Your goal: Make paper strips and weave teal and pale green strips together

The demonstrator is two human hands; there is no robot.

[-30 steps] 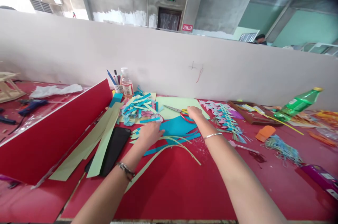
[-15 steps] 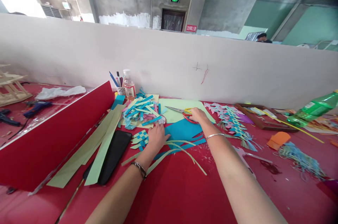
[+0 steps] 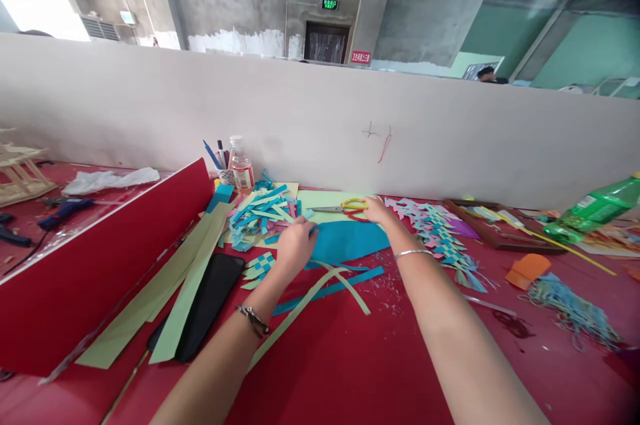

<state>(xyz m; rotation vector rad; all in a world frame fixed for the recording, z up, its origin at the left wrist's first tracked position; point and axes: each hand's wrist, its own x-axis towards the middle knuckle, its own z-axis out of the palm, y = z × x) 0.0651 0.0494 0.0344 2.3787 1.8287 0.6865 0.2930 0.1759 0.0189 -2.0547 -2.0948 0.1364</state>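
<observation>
My left hand [image 3: 295, 245] pinches the left edge of a blue paper sheet [image 3: 347, 240] lying on the red table [image 3: 350, 358]. My right hand [image 3: 376, 210] reaches past the sheet and closes over the red and yellow handles of the scissors [image 3: 343, 207], which lie on a pale green sheet [image 3: 323, 199]. Loose green and blue paper strips [image 3: 320, 288] curl on the table under my forearms. A small blue and green woven square [image 3: 260, 267] lies just left of my left wrist.
A heap of cut blue strips [image 3: 263, 215] lies by a glue bottle [image 3: 241, 165] and pen cup. A black phone [image 3: 207, 305], long green strips and a red board [image 3: 95, 265] lie left. Woven pink-blue pieces [image 3: 435, 228], a wooden tray and a green bottle [image 3: 597, 206] lie right.
My left hand moved up from the table onto the blue sheet's edge and pinched it. My right hand slid further onto the scissors' handles. The camera shifted slightly.
</observation>
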